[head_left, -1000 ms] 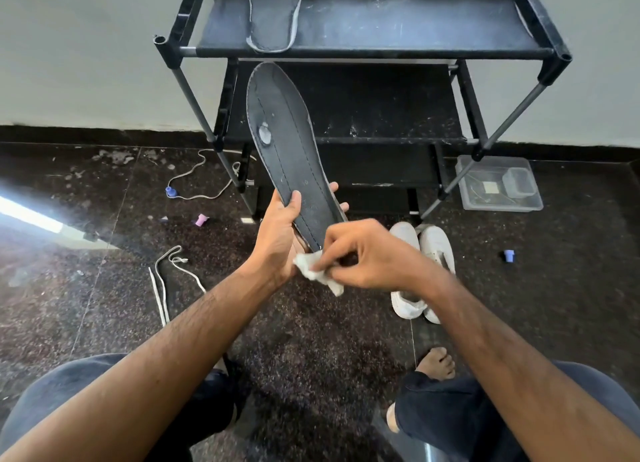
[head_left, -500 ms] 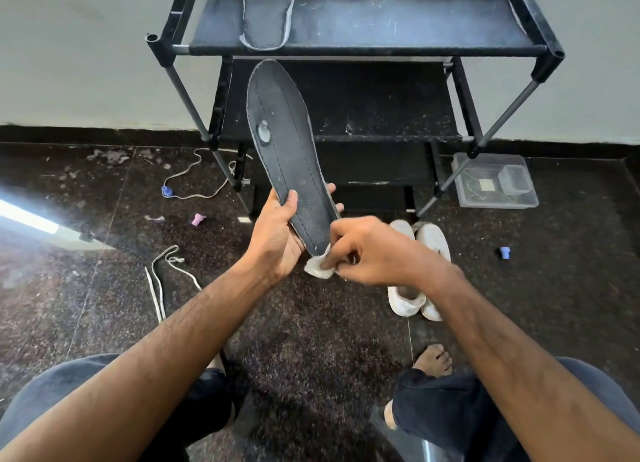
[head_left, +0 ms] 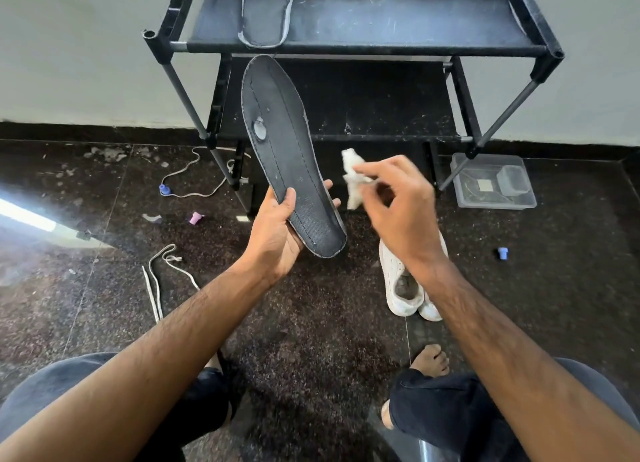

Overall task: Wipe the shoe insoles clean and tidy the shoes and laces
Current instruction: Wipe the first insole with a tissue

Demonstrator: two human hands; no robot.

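My left hand (head_left: pixel 277 229) grips the heel end of a dark grey insole (head_left: pixel 280 142), toe pointing up toward the rack. A worn pale spot shows near its left edge. My right hand (head_left: pixel 398 208) is off to the right of the insole and pinches a crumpled white wipe (head_left: pixel 353 177); the wipe is not touching the insole. A second insole (head_left: pixel 266 11) lies on the top shelf of the black rack (head_left: pixel 381 42). A pair of white shoes (head_left: pixel 405 288) stands on the floor under my right wrist. A white lace (head_left: pixel 156 281) lies loose on the floor at left.
Another lace with a blue tip (head_left: pixel 194 184) curls beside the rack's left leg. A clear plastic box (head_left: pixel 491 181) sits by the right leg. Small pink (head_left: pixel 195 218) and blue (head_left: pixel 502 253) caps lie on the dark speckled floor. My knees and a bare foot (head_left: pixel 429 361) are below.
My right hand has lifted the wipe off the insole's heel and moved up and to the right. The left hand still holds the insole in much the same place.
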